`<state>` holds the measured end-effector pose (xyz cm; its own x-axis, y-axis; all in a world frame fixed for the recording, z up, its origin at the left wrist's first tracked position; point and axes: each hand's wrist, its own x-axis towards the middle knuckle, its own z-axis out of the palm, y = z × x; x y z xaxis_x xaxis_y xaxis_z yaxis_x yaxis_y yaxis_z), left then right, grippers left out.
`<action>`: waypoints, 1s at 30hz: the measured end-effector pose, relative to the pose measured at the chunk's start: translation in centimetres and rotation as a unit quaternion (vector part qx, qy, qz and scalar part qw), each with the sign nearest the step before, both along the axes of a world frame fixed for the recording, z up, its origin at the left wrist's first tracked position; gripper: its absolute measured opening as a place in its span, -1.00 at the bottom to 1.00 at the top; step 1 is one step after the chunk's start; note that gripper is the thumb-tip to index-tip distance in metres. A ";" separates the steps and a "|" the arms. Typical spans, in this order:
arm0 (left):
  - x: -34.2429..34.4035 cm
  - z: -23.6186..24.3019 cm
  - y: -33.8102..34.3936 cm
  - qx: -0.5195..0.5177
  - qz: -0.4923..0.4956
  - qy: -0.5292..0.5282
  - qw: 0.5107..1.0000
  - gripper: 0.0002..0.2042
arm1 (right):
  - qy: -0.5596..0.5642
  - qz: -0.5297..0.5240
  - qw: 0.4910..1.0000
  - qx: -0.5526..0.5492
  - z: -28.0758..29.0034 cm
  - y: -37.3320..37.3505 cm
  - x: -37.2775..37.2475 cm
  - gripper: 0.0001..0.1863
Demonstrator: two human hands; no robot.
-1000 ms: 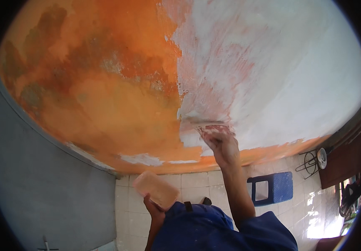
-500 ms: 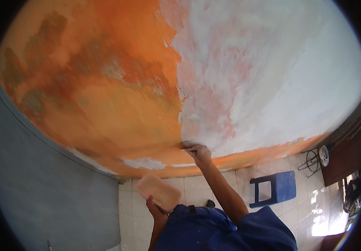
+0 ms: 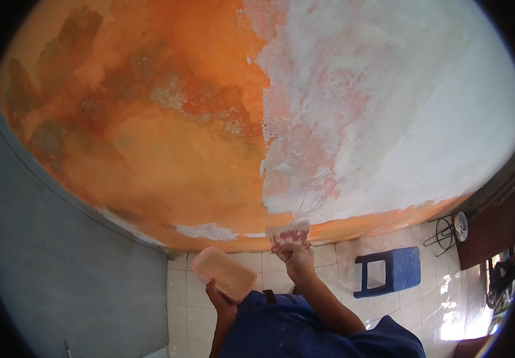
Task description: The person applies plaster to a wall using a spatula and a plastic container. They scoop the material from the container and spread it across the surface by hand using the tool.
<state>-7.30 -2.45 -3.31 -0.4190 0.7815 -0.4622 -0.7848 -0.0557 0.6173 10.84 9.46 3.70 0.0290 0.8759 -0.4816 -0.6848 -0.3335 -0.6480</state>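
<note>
My right hand (image 3: 299, 262) grips a broad, flat putty spreader (image 3: 290, 231), its reddish face streaked with white paste. The spreader is at the bottom of the wall, near the edge of the white coat; whether its blade touches the wall I cannot tell. My left hand (image 3: 223, 303) holds a pale pink plastic tub (image 3: 224, 271) by its near side, thumb over the rim. The wall ahead is orange and stained on the left (image 3: 168, 149); its right part carries a whitish coat (image 3: 400, 119) with pink showing through.
A blue plastic stool (image 3: 403, 267) stands on the pale tiled floor (image 3: 329, 283) to my right. Beyond it are a wire-framed stand (image 3: 442, 234) with a white round thing and a brown wooden piece of furniture (image 3: 493, 224). A grey panel (image 3: 78, 238) borders the left side.
My right hand has come down from the wall's lower part, and the spreader has turned so its smeared face shows. The tub stays in my left hand, nearly in the same place.
</note>
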 end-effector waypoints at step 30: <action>1.8 0.8 0.5 -0.027 -0.015 0.003 1.000 -0.37 | -0.042 0.048 0.998 -0.024 -13.1 7.2 9.3 -0.79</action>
